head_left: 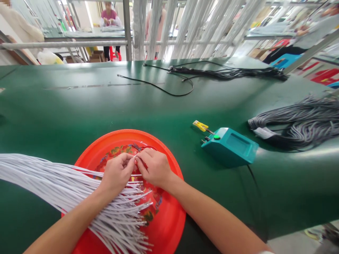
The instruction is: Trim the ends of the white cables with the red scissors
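Over a round red tray (pixel 172 211) with a flower print, my left hand (pixel 116 173) and my right hand (pixel 153 167) meet fingertip to fingertip. Both are closed in a pinch around the end of a thin white cord (pixel 135 157). A thick bundle of white cords (pixel 53 180) comes in from the left, passes under my left forearm and fans out across the tray. Just beyond my fingertips lies a small tool with red handles and dark tips (pixel 137 146), perhaps snips, partly hidden by my right hand.
To the right stands a teal box-shaped device (pixel 229 146) with a green button, a yellow clip (pixel 200 125) and a cable. Grey cords (pixel 304 123) lie farther right on the green table (pixel 92 102); black cords (pixel 225 73) lie at the back. Other people work beyond the rack.
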Motion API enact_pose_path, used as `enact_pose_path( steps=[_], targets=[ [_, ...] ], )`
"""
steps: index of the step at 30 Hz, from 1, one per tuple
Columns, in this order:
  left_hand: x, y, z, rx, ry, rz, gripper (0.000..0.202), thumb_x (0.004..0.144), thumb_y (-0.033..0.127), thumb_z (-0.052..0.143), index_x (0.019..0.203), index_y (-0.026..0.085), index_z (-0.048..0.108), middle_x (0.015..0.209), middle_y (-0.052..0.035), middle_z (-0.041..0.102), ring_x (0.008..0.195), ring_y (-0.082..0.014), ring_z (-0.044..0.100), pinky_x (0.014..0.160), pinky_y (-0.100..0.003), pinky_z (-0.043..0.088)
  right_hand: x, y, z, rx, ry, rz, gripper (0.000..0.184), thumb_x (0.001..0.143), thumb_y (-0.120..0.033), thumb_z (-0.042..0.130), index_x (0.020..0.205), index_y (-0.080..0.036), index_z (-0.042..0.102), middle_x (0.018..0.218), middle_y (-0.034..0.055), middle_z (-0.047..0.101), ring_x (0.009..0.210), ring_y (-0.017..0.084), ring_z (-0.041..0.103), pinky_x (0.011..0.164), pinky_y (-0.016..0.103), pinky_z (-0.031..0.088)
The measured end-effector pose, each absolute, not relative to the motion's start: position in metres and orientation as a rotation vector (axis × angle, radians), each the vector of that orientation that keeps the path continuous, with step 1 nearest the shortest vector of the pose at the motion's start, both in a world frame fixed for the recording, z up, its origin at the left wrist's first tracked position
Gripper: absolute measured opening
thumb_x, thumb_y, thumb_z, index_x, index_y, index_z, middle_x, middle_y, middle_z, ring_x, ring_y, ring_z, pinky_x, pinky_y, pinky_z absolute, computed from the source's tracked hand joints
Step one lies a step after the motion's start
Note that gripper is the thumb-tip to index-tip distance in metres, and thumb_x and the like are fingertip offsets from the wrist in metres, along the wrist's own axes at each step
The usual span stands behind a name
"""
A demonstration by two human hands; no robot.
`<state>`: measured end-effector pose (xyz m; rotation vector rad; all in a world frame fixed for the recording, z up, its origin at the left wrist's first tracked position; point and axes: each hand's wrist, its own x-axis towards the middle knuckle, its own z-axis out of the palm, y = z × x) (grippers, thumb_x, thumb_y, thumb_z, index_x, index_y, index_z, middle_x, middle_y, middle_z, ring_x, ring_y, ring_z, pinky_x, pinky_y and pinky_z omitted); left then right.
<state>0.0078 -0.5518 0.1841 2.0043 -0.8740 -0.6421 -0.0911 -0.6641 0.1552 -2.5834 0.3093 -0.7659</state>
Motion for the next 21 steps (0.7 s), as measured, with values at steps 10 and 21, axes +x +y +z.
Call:
enact_pose_path(
  steps=[10, 21],
  targets=[
    [0.009, -0.551, 0.187, 1.935, -0.8, -0.618, 0.03, 0.083, 0.043, 0.05, 0.074, 0.015, 0.057, 0.06, 0.0014, 0.057, 0.051, -0.0094, 0.048, 0.05, -0.021, 0.036, -0.091, -0.663, 0.16, -1.933, 0.52, -0.745, 0.022, 0.086, -0.032, 0.045, 0.076, -0.018, 0.059, 0.069, 0.0015, 0.06, 0.062, 0.011, 0.054, 0.06, 0.026, 0.044],
    [0.0, -0.551, 0.173, 2.052, -1.055, -0.579, 0.028, 0.084, 0.029, 0.04, 0.077, 0.017, 0.065, 0.072, -0.0054, 0.065, 0.067, -0.0177, 0.058, 0.065, -0.028, 0.044, -0.098, -0.666, 0.164, -1.953, 0.57, -0.433, 0.031, 0.076, -0.048, 0.052, 0.077, -0.022, 0.07, 0.083, 0.0054, 0.072, 0.078, 0.021, 0.065, 0.074, 0.029, 0.052]
  ],
)
